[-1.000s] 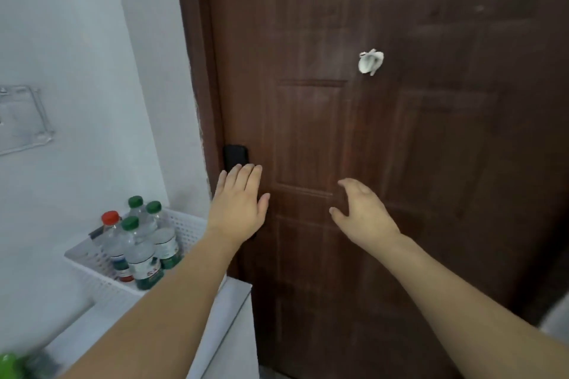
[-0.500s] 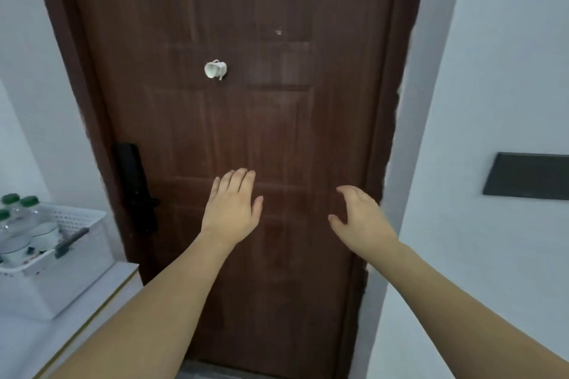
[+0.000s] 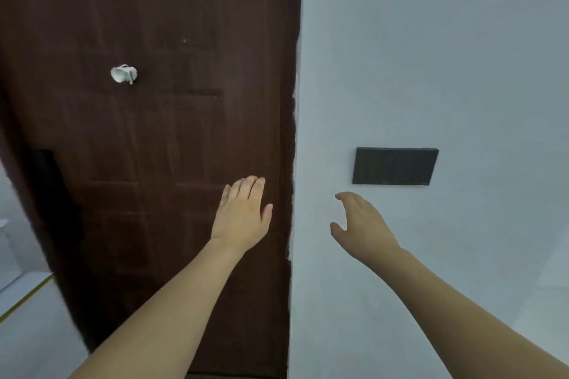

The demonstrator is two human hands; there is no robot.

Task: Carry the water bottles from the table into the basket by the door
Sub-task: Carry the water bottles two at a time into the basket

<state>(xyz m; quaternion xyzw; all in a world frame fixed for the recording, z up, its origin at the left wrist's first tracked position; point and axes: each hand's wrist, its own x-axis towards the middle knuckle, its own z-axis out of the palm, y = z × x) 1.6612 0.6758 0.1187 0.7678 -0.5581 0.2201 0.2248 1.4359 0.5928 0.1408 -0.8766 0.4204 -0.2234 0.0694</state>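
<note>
Both my hands are raised in front of me and hold nothing. My left hand (image 3: 241, 215) is flat with the fingers together, in front of the dark brown door (image 3: 154, 132). My right hand (image 3: 360, 224) is loosely curled, fingers apart, in front of the white wall (image 3: 431, 71). The basket and the water bottles are out of view to the left.
A black lock plate (image 3: 52, 194) sits at the door's left edge. A small white object (image 3: 123, 74) hangs on the door. A black rectangular panel (image 3: 395, 166) is fixed to the wall. A white cabinet top (image 3: 27, 317) with a yellow edge shows at lower left.
The view has swung to the right: the basket with bottles slid out of frame at the left, and the wall with the black panel came in. Both hands stayed empty.
</note>
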